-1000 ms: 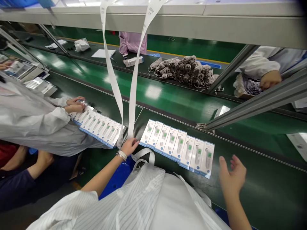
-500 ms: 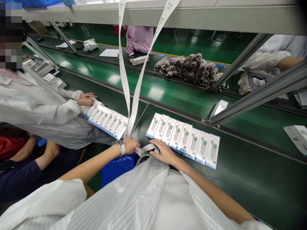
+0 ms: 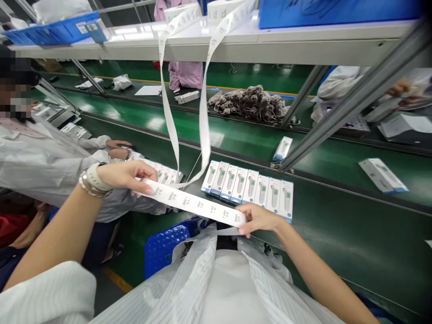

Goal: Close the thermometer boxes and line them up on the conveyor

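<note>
A white strip of QC PASS labels (image 3: 199, 206) is stretched between my two hands in front of my body. My left hand (image 3: 130, 176) pinches its left end, thumb on the printed face. At the other end my right hand (image 3: 258, 219) grips the strip between thumb and fingers. Two white bands hang in a loop from the label rolls (image 3: 184, 12) on the shelf above and run down behind the stretched strip. Just beyond my right hand, a slanting row of white boxes (image 3: 251, 184) with a thermometer-like device pictured lies on the green bench.
A co-worker (image 3: 50, 157) on the left has hands on another row of boxes. Overhead runs a white shelf (image 3: 236, 48) with blue bins (image 3: 337, 13). A slanted metal post (image 3: 337, 112) stands at the right. Grey bundles (image 3: 251, 102) lie on the far bench.
My hands have moved apart, the left one up and leftward, the right one slightly right, drawing the label strip out flat between them. The view has tilted up, showing the shelf top.
</note>
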### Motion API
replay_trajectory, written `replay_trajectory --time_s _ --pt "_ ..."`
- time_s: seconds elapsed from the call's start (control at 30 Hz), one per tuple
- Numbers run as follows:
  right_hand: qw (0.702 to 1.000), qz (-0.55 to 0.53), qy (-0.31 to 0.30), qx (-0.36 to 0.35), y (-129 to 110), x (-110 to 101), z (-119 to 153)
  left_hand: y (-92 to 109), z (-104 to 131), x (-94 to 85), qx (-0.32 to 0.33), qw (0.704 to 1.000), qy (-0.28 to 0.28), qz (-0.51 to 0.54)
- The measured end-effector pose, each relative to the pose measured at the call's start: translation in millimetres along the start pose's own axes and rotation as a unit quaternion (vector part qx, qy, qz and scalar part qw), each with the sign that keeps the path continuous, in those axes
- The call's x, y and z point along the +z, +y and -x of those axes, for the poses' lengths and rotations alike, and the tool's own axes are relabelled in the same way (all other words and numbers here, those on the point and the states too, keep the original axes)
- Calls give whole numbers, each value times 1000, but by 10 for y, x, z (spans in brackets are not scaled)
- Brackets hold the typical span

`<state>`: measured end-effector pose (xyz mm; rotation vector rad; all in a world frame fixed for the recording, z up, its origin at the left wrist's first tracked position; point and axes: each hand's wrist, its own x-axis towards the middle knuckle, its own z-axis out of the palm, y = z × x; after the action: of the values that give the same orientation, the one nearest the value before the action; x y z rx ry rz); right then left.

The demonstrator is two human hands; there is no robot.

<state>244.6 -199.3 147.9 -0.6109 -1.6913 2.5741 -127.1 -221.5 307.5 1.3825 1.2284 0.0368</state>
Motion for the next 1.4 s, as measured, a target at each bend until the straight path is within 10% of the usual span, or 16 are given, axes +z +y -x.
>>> replay_trajectory --time_s 0.2,0.33,0.5,0.77,1.07,1.4 --pt "982 90 164 30 -150 70 1184 90 -68 320 -21 998 -41 -41" --pt "963 189 192 29 -421 385 1382 529 -755 1170 66 974 -214 28" --pt "961 231 152 -13 -558 557 1390 1013 -1247 2010 164 956 -231 78" --pt "955 102 280 -1 51 333 2579 581 -699 1276 36 982 -185 14" --pt "954 226 194 -40 -390 329 1704 1175 -1304 2208 172 949 -228 132" --pt "944 172 281 -1 -274 -77 1895 386 -1060 1195 69 971 -202 104"
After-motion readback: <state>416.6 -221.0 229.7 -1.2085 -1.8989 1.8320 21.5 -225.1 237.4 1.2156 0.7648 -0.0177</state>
